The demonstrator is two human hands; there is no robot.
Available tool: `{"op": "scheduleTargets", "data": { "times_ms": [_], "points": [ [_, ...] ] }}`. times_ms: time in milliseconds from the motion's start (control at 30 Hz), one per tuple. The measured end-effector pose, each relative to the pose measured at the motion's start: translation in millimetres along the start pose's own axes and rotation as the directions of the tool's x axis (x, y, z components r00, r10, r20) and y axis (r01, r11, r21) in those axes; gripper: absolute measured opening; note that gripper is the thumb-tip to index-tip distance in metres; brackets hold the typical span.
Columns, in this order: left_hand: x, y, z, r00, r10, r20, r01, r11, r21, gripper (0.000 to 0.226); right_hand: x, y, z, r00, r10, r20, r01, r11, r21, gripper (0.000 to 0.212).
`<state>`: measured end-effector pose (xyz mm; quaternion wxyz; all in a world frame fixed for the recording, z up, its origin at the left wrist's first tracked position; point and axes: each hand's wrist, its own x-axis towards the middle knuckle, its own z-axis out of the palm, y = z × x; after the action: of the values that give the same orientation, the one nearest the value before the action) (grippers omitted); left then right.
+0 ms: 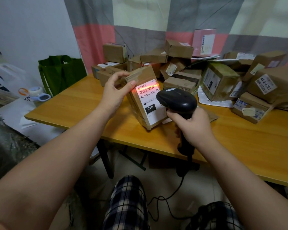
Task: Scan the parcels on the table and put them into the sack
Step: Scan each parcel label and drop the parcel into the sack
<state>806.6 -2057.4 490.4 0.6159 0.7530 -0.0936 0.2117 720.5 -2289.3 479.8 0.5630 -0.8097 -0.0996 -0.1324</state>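
Now, in the head view, a brown parcel (pixel 145 75) is held tilted on the wooden table (pixel 73 110), with its low corner touching the top. Its upper end is pinched by the thumb and fingers of the left hand (pixel 114 87). A black scanner (pixel 177 100) is gripped by its handle in the right hand (pixel 192 125) and is pointed at the parcel's white label (pixel 150 100). A red line of light is laid across the bar code. More parcels (pixel 219 80) are piled at the back of the table. A green bag (pixel 61 72) is seen standing open just past the table's left end.
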Motion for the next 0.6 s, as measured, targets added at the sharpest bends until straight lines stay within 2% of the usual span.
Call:
{"op": "scheduleTargets", "data": {
  "times_ms": [267,433,600],
  "points": [
    [1,2,1,1.000,0.007,0.003,-0.007,1.000,0.005,0.025,-5,-7,-4,0.999,0.007,0.041,-0.005,0.999,-0.052,0.012],
    [0,5,1,1.000,0.012,0.000,-0.012,1.000,0.029,0.026,-9,-9,-4,0.999,-0.003,0.039,0.004,1.000,-0.004,0.013],
    [-24,14,-20,0.995,0.017,-0.103,-0.012,0.999,0.041,0.028,-15,-16,13,0.988,-0.012,0.151,0.008,1.000,0.029,0.015]
  ]
}}
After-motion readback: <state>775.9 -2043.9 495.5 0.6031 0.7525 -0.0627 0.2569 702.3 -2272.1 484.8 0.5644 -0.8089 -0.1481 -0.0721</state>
